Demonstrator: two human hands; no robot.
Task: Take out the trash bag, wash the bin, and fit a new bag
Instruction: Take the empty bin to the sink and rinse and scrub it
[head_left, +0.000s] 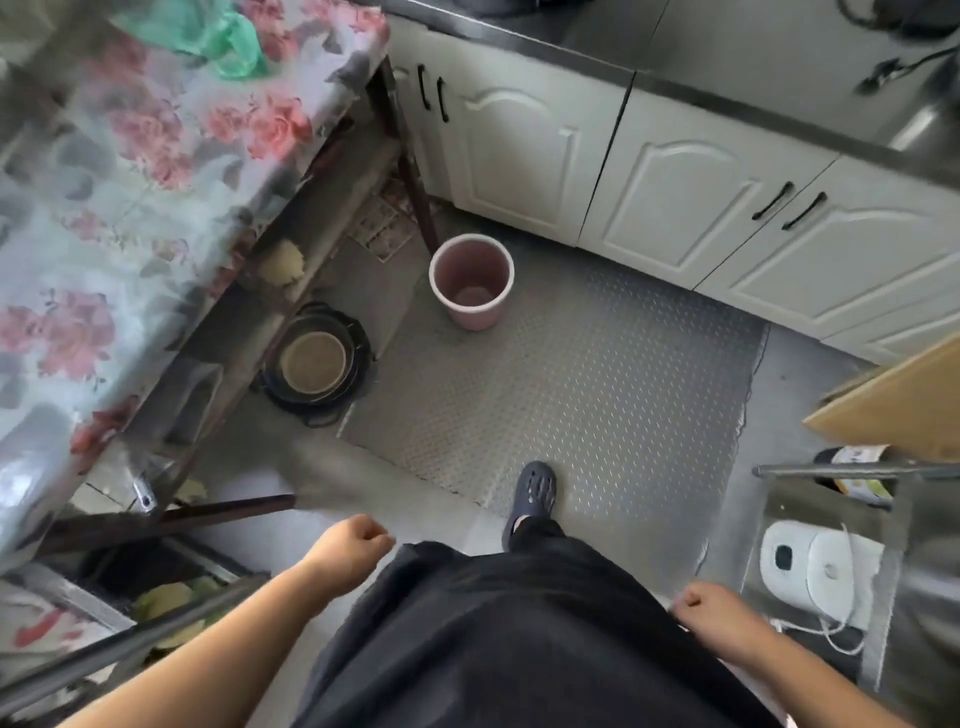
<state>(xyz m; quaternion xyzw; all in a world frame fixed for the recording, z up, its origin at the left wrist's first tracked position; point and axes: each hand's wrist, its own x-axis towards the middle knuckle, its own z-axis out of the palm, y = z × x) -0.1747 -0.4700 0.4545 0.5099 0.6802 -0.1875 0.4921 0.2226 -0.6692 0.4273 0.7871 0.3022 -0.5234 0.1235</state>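
A pink round bin (472, 312) stands upright on the floor by the white cabinets, with no bag in it and its inside bare. My left hand (349, 545) hangs low at the bottom centre, fingers curled with nothing in them. My right hand (714, 613) is at the lower right, also curled into a loose fist and holding nothing. Both hands are far from the bin, well over a step back from it. A green plastic bag (218, 36) lies on the floral-covered table at the top left.
A grey checker-plate mat (597, 374) covers the floor between me and the bin. The floral table (130, 182) and stacked pans (317, 361) under it bound the left. White cabinets (675, 192) run along the back. A shelf with a white appliance (810, 566) stands at right.
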